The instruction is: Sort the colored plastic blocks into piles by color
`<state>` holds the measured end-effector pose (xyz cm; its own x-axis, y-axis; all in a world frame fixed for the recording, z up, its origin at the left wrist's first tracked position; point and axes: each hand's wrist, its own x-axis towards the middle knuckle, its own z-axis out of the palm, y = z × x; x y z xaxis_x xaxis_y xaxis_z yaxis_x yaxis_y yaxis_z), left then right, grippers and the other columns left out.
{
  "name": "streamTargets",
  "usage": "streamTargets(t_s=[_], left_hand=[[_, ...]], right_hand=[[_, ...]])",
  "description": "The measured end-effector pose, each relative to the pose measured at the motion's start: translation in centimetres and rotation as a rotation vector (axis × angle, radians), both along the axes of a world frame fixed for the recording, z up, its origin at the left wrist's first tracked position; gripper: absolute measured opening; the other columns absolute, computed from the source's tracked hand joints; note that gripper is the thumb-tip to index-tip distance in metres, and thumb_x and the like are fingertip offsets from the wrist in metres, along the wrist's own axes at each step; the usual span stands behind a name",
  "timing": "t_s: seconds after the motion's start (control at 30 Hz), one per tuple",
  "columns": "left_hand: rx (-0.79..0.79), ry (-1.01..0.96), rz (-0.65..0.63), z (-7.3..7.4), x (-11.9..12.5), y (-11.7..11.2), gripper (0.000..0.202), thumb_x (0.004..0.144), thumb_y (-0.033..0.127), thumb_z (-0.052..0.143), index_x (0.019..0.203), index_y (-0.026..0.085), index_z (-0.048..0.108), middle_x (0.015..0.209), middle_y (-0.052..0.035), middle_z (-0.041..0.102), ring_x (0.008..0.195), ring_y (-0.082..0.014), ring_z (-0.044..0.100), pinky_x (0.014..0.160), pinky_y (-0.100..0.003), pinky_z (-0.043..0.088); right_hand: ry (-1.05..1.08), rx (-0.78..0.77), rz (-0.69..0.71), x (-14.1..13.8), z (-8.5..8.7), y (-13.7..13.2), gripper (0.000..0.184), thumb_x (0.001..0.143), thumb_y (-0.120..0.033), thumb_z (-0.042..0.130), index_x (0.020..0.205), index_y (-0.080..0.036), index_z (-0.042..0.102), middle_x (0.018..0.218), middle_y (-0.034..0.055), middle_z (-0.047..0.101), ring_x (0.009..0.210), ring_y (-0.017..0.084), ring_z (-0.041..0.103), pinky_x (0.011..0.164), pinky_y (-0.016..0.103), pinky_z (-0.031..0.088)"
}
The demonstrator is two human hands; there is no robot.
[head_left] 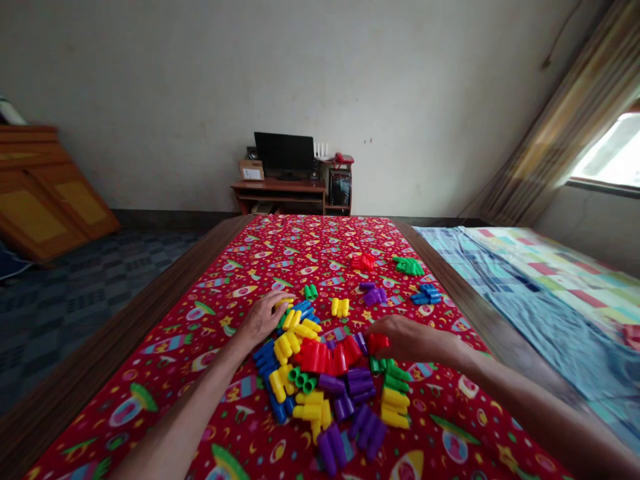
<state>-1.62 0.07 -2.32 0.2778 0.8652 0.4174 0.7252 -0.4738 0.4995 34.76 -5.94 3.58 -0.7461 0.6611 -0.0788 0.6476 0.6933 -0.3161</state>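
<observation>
Cloth-covered surface (pixel 130 337): coloured-block heap (pixel 327 360) between hands. Right hand (pixel 393 335): grip closed on red block (pixel 378 344) at heap's right edge; steady pinch, clear of neighbours, advisable. Left hand (pixel 263 315): at yellow block (pixel 285 301); whether grip holds it, cannot tell.

blocks (pixel 320 358) on tablecloth (pixel 165 363) | monitor (pixel 285 155) on desk (pixel 280 189) behind | bedding (pixel 565 267) right
</observation>
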Motion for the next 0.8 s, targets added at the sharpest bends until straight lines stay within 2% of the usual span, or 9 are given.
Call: streamTargets(t_s=[0.13,0.2,0.27,0.37,0.43,0.53,0.63,0.73,0.8], left_hand=[[-0.009,-0.002,-0.002,0.1,0.1,-0.1,0.038,0.086,0.038,0.041,0.099,0.017,0.071,0.104,-0.0111,0.072,0.099,-0.0226,0.066,0.093,-0.036,0.052],[-0.014,-0.002,0.000,0.2,0.1,-0.2,0.038,0.087,0.038,0.042,0.099,0.017,0.071,0.103,-0.0107,0.072,0.098,-0.0224,0.066,0.092,-0.036,0.052],[-0.009,-0.003,0.004,0.3,0.2,-0.2,0.037,0.087,0.038,0.042,0.099,0.018,0.071,0.103,-0.0100,0.073,0.098,-0.0223,0.066,0.092,-0.036,0.052],[0.003,-0.002,0.003,0.3,0.2,-0.2,0.037,0.087,0.038,0.042,0.099,0.018,0.071,0.103,-0.0102,0.072,0.098,-0.0227,0.066,0.092,-0.036,0.052],[0.011,-0.005,-0.001,0.2,0.1,-0.2,0.036,0.087,0.037,0.043,0.099,0.018,0.070,0.103,-0.0103,0.072,0.098,-0.0229,0.066,0.092,-0.037,0.052],[0.005,-0.013,-0.010,-0.1,-0.1,-0.1,0.035,0.088,0.037,0.043,0.099,0.018,0.070,0.103,-0.0103,0.072,0.099,-0.0227,0.066,0.091,-0.037,0.052],[0.018,-0.046,0.007,-0.1,-0.1,0.0,0.038,0.089,0.041,0.042,0.098,0.018,0.070,0.103,-0.0105,0.071,0.101,-0.0228,0.064,0.094,-0.038,0.051],[0.097,-0.129,0.079,1.0,0.9,-0.5,0.043,0.091,0.047,0.039,0.101,0.018,0.070,0.114,-0.0114,0.066,0.113,-0.0238,0.058,0.102,-0.042,0.044],[0.101,-0.130,0.033,2.5,2.4,-1.4,0.043,0.092,0.049,0.040,0.101,0.020,0.070,0.117,-0.0105,0.065,0.117,-0.0240,0.056,0.104,-0.042,0.042]], right_hand=[[0.129,0.000,-0.064,0.2,1.7,2.2,0.043,0.083,-0.032,0.065,0.125,-0.022,0.064,0.109,0.0093,0.071,0.094,0.021,0.066,0.083,0.031,0.050],[0.165,0.001,-0.123,0.4,3.1,4.2,0.041,0.082,-0.030,0.064,0.122,-0.022,0.066,0.098,0.0071,0.073,0.080,0.018,0.067,0.075,0.029,0.050],[0.221,0.025,-0.197,0.8,4.2,6.6,0.039,0.080,-0.029,0.065,0.118,-0.020,0.069,0.095,0.0061,0.074,0.076,0.017,0.066,0.071,0.027,0.049],[0.323,0.102,-0.361,1.3,4.7,10.2,0.036,0.073,-0.027,0.068,0.107,-0.016,0.073,0.091,0.0066,0.073,0.076,0.018,0.064,0.068,0.026,0.047],[0.405,0.077,-0.447,1.3,4.4,11.6,0.037,0.069,-0.025,0.069,0.103,-0.012,0.074,0.077,0.0043,0.071,0.067,0.015,0.060,0.061,0.025,0.043],[0.586,-0.145,-0.415,0.1,3.2,11.4,0.042,0.067,-0.030,0.070,0.103,-0.009,0.073,0.060,-0.0026,0.058,0.054,0.009,0.048,0.051,0.021,0.036],[0.767,-0.349,-0.303,-2.8,2.0,9.2,0.047,0.065,-0.035,0.073,0.105,-0.010,0.072,0.057,-0.0059,0.051,0.050,0.006,0.041,0.048,0.019,0.032],[0.957,-0.433,-0.269,-6.6,1.3,7.0,0.045,0.065,-0.034,0.076,0.105,-0.013,0.071,0.060,-0.0057,0.052,0.052,0.006,0.043,0.049,0.019,0.035],[1.117,-0.461,-0.254,-8.9,1.2,6.0,0.043,0.064,-0.035,0.077,0.102,-0.015,0.070,0.063,-0.0045,0.056,0.057,0.008,0.050,0.054,0.021,0.042]])
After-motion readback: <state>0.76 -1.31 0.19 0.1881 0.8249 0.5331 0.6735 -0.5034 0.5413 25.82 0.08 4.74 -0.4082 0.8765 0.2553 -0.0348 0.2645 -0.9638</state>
